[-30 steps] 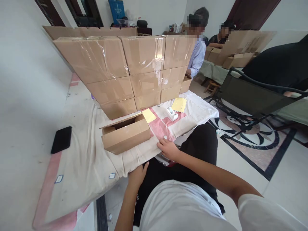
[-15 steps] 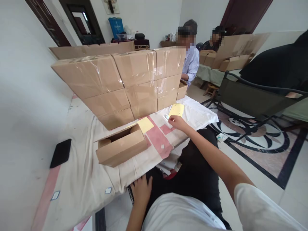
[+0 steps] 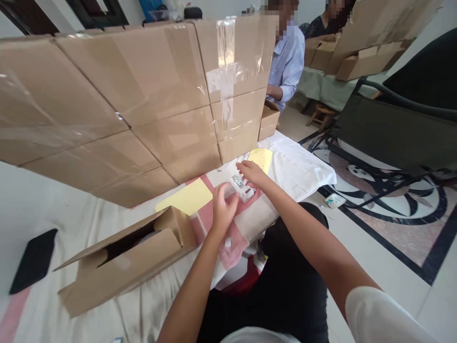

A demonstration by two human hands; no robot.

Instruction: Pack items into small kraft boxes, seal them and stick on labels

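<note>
A small white dispenser-like device (image 3: 242,187) lies on the cloth-covered table (image 3: 296,166). My right hand (image 3: 253,173) rests on its far side, fingers curled onto it. My left hand (image 3: 223,212) is at its near end, fingers bent and touching it. An open brown cardboard box (image 3: 123,259) lies on its side to the left of my hands. Two yellow sheets lie on the cloth: yellow sheet (image 3: 185,197) by the box and yellow sheet (image 3: 261,159) beyond my right hand.
A wall of taped cardboard boxes (image 3: 143,100) stands stacked behind the table. A black phone (image 3: 34,259) lies at the left. A person in a light blue shirt (image 3: 287,64) sits beyond; a dark folding chair (image 3: 396,133) stands at right.
My left hand rose from my lap to the white device. My right hand stayed at the device. My head moved closer to the table and boxes.
</note>
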